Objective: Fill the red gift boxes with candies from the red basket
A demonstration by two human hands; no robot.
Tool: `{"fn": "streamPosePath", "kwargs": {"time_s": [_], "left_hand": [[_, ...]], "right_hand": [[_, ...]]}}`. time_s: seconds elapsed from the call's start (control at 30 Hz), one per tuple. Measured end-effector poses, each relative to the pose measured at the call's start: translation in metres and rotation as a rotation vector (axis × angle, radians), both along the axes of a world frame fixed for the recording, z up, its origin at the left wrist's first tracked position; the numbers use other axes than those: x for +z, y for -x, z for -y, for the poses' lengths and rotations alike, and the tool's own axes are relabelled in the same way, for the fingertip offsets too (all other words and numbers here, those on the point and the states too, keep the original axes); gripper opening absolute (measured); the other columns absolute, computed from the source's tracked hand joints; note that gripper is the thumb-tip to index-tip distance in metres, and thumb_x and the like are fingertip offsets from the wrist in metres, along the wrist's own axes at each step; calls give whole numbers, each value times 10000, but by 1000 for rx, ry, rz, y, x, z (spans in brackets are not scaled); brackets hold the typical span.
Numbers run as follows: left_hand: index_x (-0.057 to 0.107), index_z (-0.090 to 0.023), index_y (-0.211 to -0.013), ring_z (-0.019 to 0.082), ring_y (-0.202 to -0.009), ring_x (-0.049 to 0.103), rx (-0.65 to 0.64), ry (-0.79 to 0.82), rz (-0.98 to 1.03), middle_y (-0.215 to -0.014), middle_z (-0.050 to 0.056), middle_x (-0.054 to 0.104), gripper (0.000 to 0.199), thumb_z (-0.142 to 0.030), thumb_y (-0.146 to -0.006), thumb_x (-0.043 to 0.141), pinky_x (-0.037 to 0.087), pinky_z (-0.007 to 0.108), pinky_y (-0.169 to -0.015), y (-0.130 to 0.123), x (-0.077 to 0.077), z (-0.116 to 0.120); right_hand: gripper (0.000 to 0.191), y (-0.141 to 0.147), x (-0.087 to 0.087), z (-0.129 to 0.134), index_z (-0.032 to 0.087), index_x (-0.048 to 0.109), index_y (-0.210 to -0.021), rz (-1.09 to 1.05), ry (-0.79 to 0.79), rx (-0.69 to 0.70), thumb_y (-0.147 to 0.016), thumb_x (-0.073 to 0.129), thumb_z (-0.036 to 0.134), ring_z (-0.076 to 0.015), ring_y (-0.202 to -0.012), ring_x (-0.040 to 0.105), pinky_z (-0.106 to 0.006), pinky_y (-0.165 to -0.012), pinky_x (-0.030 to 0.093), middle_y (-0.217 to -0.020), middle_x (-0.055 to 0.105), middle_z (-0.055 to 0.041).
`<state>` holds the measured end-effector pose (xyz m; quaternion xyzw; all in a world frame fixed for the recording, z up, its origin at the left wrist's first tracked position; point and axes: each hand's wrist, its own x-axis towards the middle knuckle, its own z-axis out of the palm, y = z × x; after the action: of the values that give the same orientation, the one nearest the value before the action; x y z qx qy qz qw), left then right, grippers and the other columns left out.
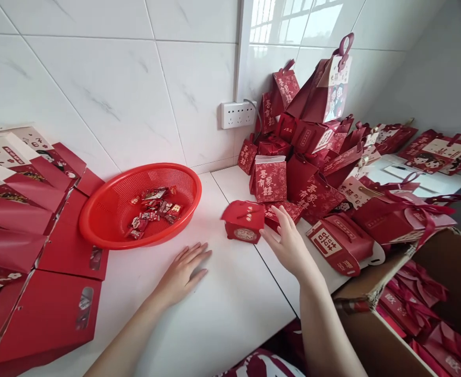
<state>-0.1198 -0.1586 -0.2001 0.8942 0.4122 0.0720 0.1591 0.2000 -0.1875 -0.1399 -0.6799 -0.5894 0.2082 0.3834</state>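
Note:
My left hand point(184, 275) lies palm down on the white table, fingers stretched out, with nothing in it. Just in front of it stands a red plastic basket point(107, 236) with small wrapped candies point(155, 209) on its bottom. A small red gift box point(243, 234), closed, with a round gold pattern on its side, stands on the table to the left of my right hand point(286, 245). The fingers of that hand are spread beside the box and hold nothing; whether a fingertip touches the box I cannot tell.
Red gift boxes point(270, 178) are piled along the wall on the right. An opened cardboard carton point(356, 324) with ribboned red boxes stands at the lower right. Flat unfolded red boxes point(50, 314) are stacked on the left. A white power strip point(238, 115) is fixed to the tiled wall.

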Motion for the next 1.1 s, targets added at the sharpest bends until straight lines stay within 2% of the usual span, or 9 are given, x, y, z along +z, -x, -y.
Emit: {"fn": "streamPosePath", "kwargs": {"time_s": [0.1, 0.23, 0.3, 0.37, 0.53, 0.63, 0.8, 0.97, 1.1], "left_hand": [[388, -363, -1500, 208, -1490, 294, 1, -4, 18, -1602, -34, 334, 480, -404, -1022, 407, 242, 481, -1240, 1, -2, 0], [423, -348, -1486, 227, -1476, 324, 1, -12, 62, -1584, -11, 375, 473, -371, -1014, 431, 254, 486, -1235, 2, -3, 0], [423, -345, -1486, 229, -1478, 320, 1, -13, 67, -1583, -6, 378, 474, -372, -1013, 433, 254, 489, -1234, 1, -3, 0], [418, -349, -1488, 228, -1482, 310, 0, -7, 62, -1585, -8, 373, 476, -382, -1014, 429, 254, 494, -1232, 1, -2, 1], [420, -352, -1488, 233, -1483, 307, -1, 5, 69, -1584, -10, 375, 479, -388, -1011, 434, 254, 500, -1230, 1, 0, 2], [424, -350, -1486, 232, -1483, 307, -1, 7, 68, -1582, -10, 379, 476, -395, -1012, 431, 255, 494, -1231, 1, 1, 2], [430, -341, -1483, 239, -1479, 311, 1, -8, 58, -1581, -3, 381, 476, -405, -1011, 431, 261, 492, -1227, -1, 0, 1], [458, -335, -1464, 248, -1469, 324, -2, -40, 50, -1577, 10, 386, 458, -397, -1011, 427, 271, 501, -1218, -6, 0, 2], [475, -327, -1452, 258, -1461, 336, 1, -38, 51, -1567, 23, 401, 453, -413, -1009, 428, 274, 507, -1213, -6, 0, 3]], "right_hand": [[631, -19, -13, -7, 205, 395, -1474, 68, -47, -174, -923, 501, 494, -321, -1485, 263, -513, -1157, 324, -1615, 240, -163], [819, -36, -31, -17, 59, 267, -1526, 24, 161, -371, -878, 532, 484, -494, -1452, 237, -680, -1082, 294, -1579, 189, -323], [901, -33, -35, -26, 24, 213, -1541, -39, 223, -253, -853, 572, 480, -472, -1413, 347, -640, -1062, 360, -1521, 313, -345], [882, -25, -32, -37, 97, 235, -1557, -86, 225, -87, -848, 596, 479, -371, -1329, 510, -523, -1029, 459, -1449, 486, -258], [428, -5, -6, -68, 217, 651, -1239, -219, 94, 297, -873, 608, 434, -229, -943, 719, -391, -858, 561, -1026, 757, -84], [315, -5, 12, -99, 186, 686, -1091, -207, -56, 152, -878, 580, 392, -233, -1016, 679, -398, -941, 510, -1079, 731, -96], [469, -21, 28, -165, 123, 544, -1268, -158, -231, -172, -852, 571, 339, -253, -1231, 534, -375, -1050, 417, -1342, 558, -174], [530, -23, 20, -209, 61, 404, -1354, -108, -294, -355, -892, 468, 314, -293, -1359, 378, -440, -1115, 324, -1461, 395, -244], [440, -12, 6, -218, 121, 500, -1284, -58, -317, -357, -865, 465, 253, -324, -1375, 333, -482, -1099, 329, -1514, 344, -197]]}}
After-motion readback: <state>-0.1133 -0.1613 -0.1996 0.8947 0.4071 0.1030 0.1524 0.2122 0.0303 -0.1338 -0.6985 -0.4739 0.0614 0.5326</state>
